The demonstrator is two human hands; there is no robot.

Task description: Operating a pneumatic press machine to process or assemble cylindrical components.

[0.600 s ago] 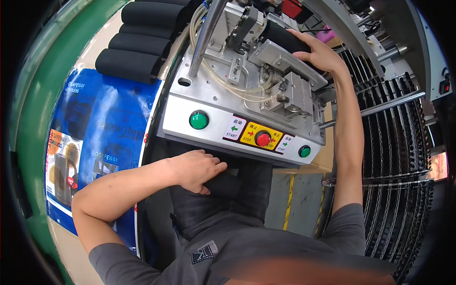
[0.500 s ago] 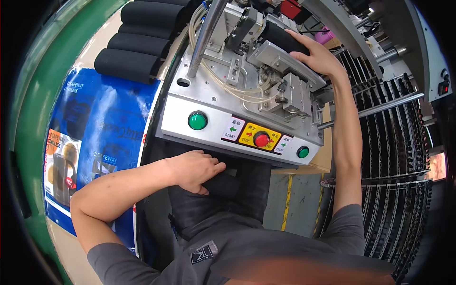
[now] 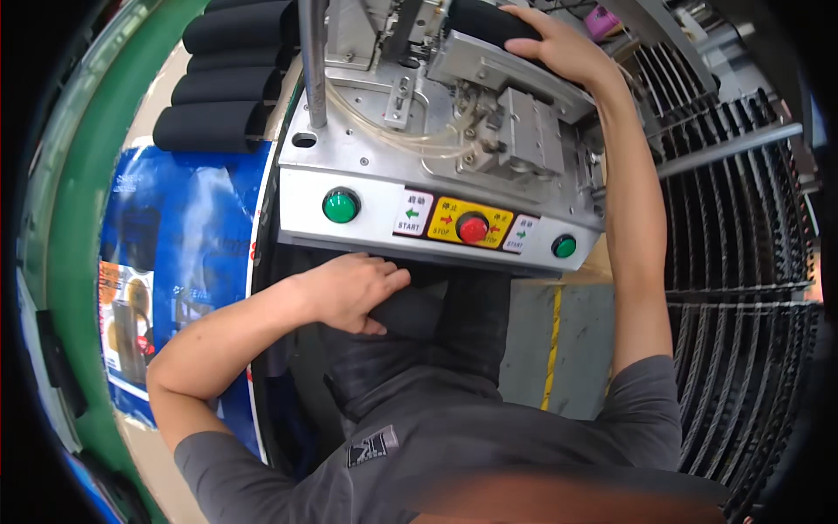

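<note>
I see a dark grey shirt [image 3: 489, 428] with 2 short sleeves [image 3: 646, 406], 1 small black patch [image 3: 367, 447] with pale stitched lines on its chest, and dark trousers [image 3: 474, 332].

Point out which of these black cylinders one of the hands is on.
The black cylinder on the metal machine: the right hand is on it. The other black cylinders lie in a row at left, untouched.
</note>
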